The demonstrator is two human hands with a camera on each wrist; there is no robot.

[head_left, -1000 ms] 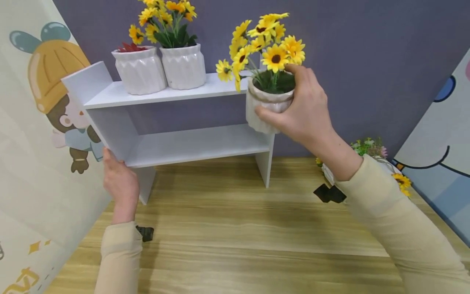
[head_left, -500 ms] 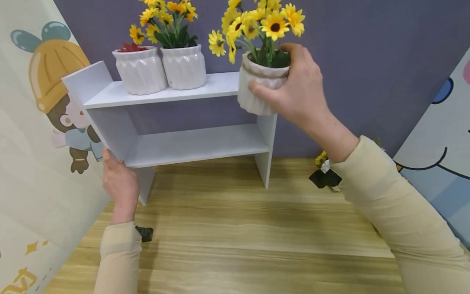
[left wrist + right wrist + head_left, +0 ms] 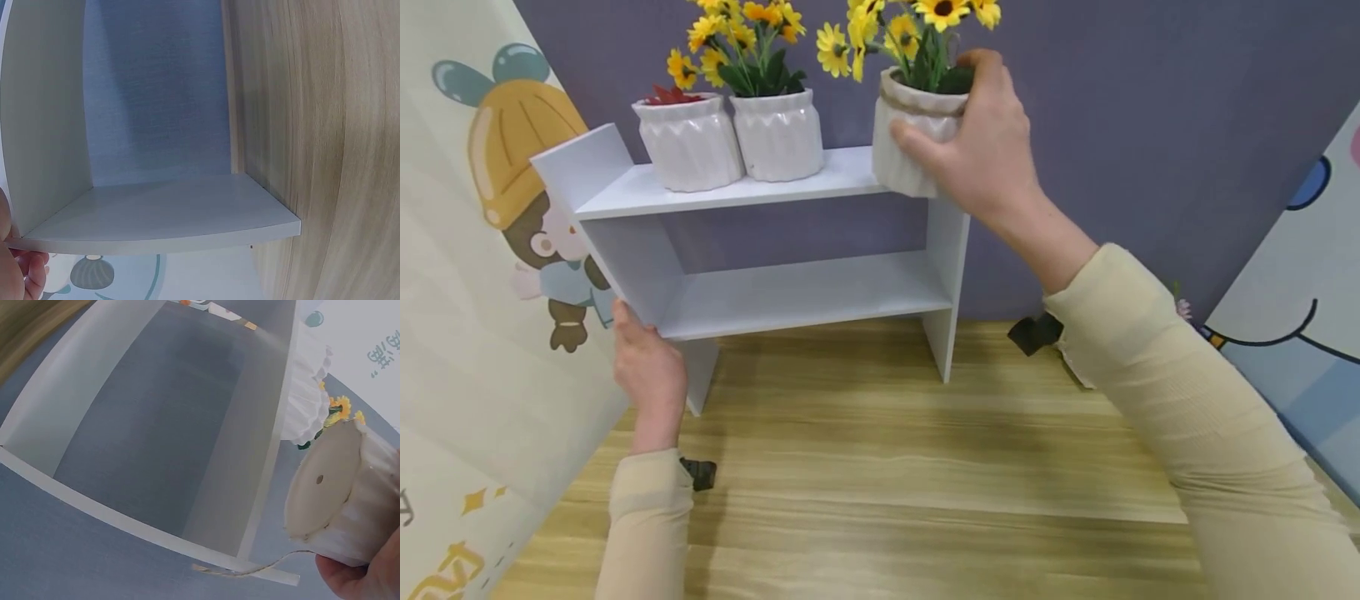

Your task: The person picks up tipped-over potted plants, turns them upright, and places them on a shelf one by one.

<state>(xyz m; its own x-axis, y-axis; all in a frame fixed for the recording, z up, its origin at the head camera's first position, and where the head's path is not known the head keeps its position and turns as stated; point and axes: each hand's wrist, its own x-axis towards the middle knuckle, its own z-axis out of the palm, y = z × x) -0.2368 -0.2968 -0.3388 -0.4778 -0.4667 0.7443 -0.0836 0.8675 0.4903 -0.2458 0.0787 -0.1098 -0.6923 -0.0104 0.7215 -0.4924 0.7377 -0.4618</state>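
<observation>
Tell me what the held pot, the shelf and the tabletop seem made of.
Pot in the right hand: probably ceramic, glossy white outside; its ribbed wall carries highlights, while the underside, seen from the right wrist, looks duller.
Shelf: likely painted or laminated board; flat white panels with straight edges.
Tabletop: wood or wood-look laminate; streaky grain shows, but can't settle which.
</observation>
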